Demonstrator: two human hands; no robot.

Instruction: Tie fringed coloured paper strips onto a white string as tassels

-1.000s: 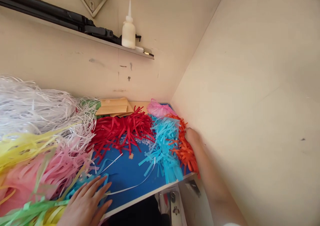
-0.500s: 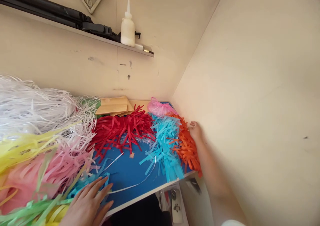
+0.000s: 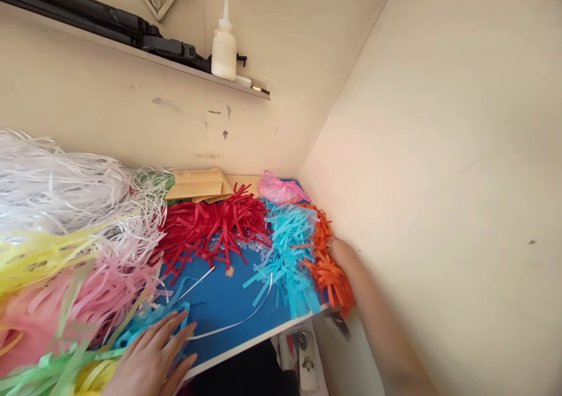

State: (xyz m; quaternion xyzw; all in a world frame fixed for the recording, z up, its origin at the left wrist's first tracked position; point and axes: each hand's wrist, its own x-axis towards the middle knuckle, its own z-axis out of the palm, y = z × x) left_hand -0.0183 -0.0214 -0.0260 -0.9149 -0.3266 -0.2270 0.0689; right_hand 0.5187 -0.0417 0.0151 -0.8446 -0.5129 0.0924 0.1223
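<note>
My left hand (image 3: 151,352) lies open, fingers stretched out, at the near edge of the blue tabletop (image 3: 228,296). Under and beside its fingers are blue strips (image 3: 147,321), with green strips (image 3: 48,367) and yellow strips (image 3: 94,377) to its left. At the right end, my right hand (image 3: 340,250) is closed on a bundle of orange strips (image 3: 333,279), which narrows at the hand. Its fingertips are hidden among the strips. Touching the orange bundle on its left is a bundle of light blue strips (image 3: 292,255).
Red strips (image 3: 211,223), brown paper envelopes (image 3: 197,185) and a pink plastic bag (image 3: 281,188) lie along the back. White strips (image 3: 70,191) and pink strips (image 3: 83,296) pile up on the left. Above, a shelf (image 3: 184,67) holds a white nozzle bottle (image 3: 223,51). A wall (image 3: 439,179) rises on the right.
My right hand has come down from beside the wall into the middle of the orange strips and closed on them. The left hand has stayed in place.
</note>
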